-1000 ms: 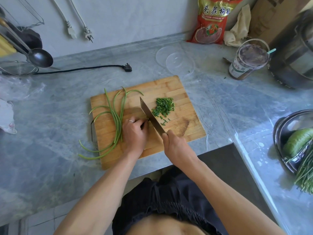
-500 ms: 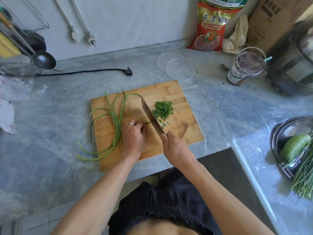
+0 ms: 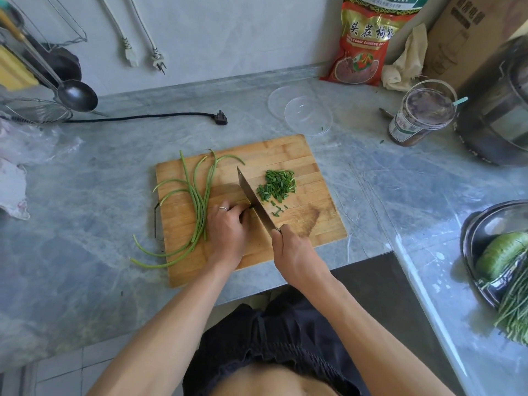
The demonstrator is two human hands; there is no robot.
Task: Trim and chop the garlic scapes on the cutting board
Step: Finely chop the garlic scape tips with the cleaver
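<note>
Chopping on at frame centre, right hand (image 3: 294,252) gripping the knife (image 3: 254,200), left hand (image 3: 228,228) curled over a nearly spent scape stub, chopped pile (image 3: 278,184) unchanged (uncut scapes (image 3: 197,204) waiting left on cutting board (image 3: 288,151)).

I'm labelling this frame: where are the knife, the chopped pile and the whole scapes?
knife (image 3: 253,195), head view, middle of the blade.
chopped pile (image 3: 278,185), head view, centre of the heap.
whole scapes (image 3: 198,207), head view, bundled stems on the board's left.
</note>
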